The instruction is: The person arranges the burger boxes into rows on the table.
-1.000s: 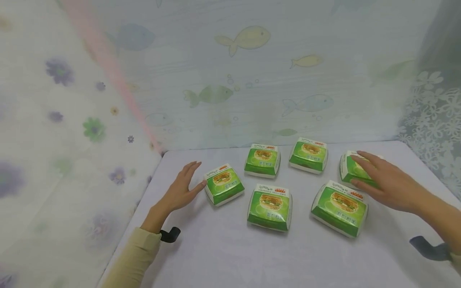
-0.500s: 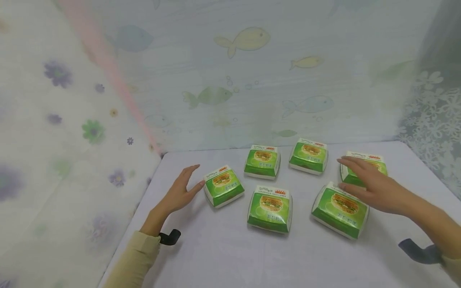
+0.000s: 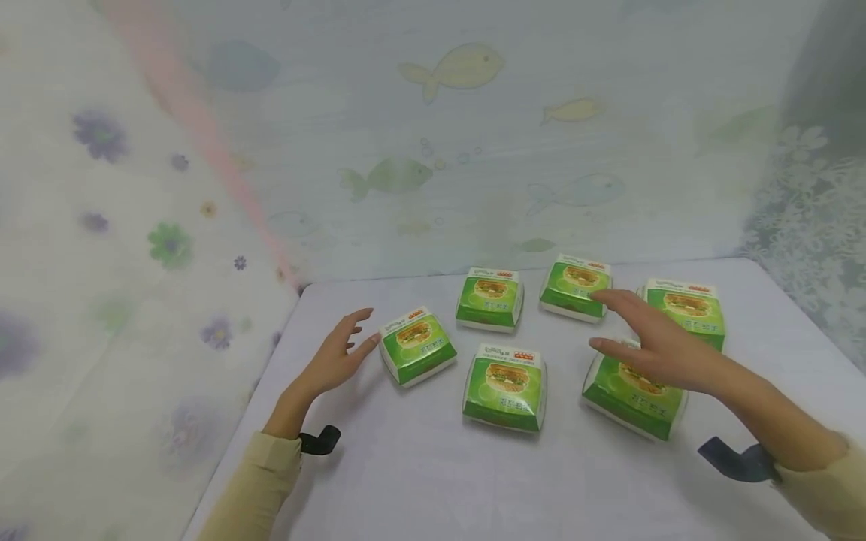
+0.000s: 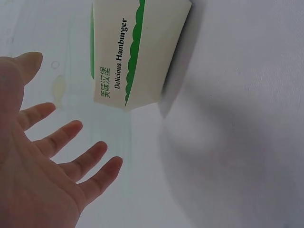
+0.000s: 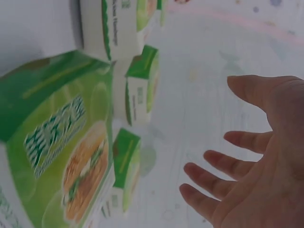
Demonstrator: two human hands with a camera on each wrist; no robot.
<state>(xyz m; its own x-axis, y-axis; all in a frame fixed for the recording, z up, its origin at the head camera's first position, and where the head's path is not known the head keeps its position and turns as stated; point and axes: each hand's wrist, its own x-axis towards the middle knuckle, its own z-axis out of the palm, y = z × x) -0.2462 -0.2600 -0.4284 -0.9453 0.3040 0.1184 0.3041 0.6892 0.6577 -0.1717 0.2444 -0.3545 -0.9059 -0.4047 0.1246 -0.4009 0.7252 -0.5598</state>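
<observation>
Several green-and-white hamburger boxes lie closed on the white table. My left hand [image 3: 333, 361] is held beside the leftmost hamburger box [image 3: 418, 346], fingers spread and thumb near its left side. In the left wrist view the palm and fingers [image 4: 90, 161] hold nothing, apart from that box. My right hand [image 3: 666, 347] hovers over the front right hamburger box [image 3: 632, 398], overlapping part of its top. Its fingers point left, thumb apart, with nothing held. In the right wrist view that hand's fingers [image 5: 209, 175] are loosely spread beside the large near box [image 5: 61, 133].
A hamburger box [image 3: 504, 387] sits front and centre. Behind it stand a back middle box [image 3: 489, 299], a back right box [image 3: 576, 287] and a far right box [image 3: 697, 312]. A fish-patterned curtain [image 3: 473, 150] closes the back; a flowered one [image 3: 122, 300] hangs left.
My right hand has moved left, from over the far right box to above the front right box. My left hand stays almost where it was. The boxes have not moved.
</observation>
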